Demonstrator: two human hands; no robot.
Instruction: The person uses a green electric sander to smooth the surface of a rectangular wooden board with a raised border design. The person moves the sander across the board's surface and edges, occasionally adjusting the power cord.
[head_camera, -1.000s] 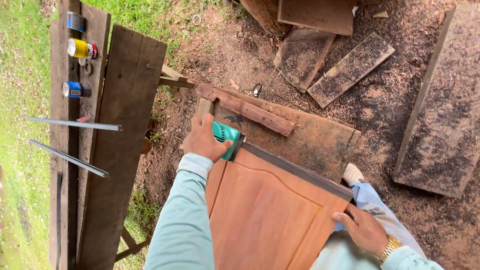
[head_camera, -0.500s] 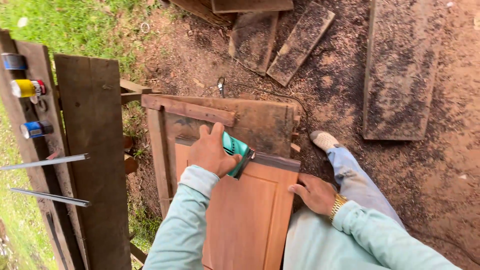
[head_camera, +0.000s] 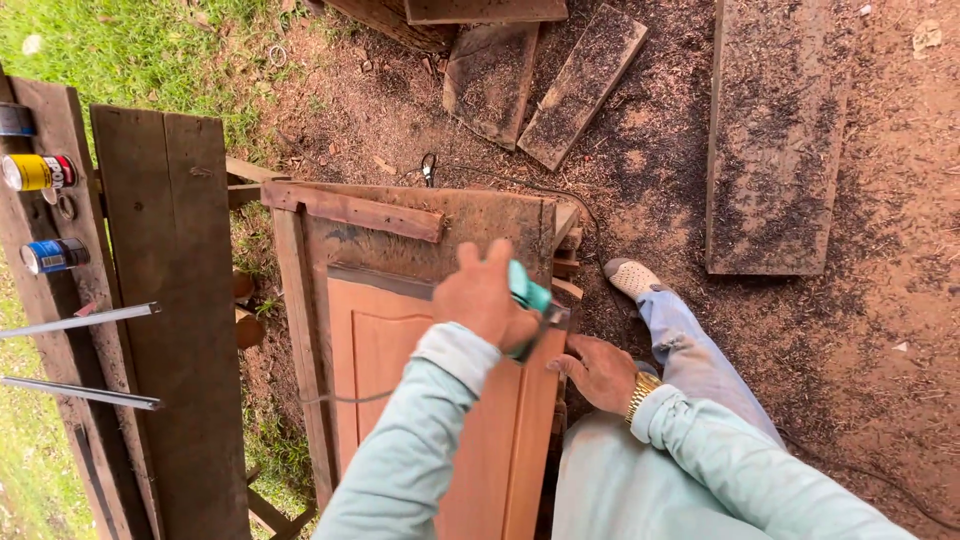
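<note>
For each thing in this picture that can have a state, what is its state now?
Left hand: closed around the green tool.
Green tool: held at the door panel's top right corner.
Right hand: resting against the panel's right edge.
Door panel: lying flat on the worn workbench.
Spray cans: lying on their sides.

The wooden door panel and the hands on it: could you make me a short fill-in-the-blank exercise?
1. The left hand grips a power tool whose colour is ____.
2. The right hand rests on the orange door panel's ____ edge.
3. The right wrist wears a ____-coloured watch.

Missing words: teal; right; gold
</note>
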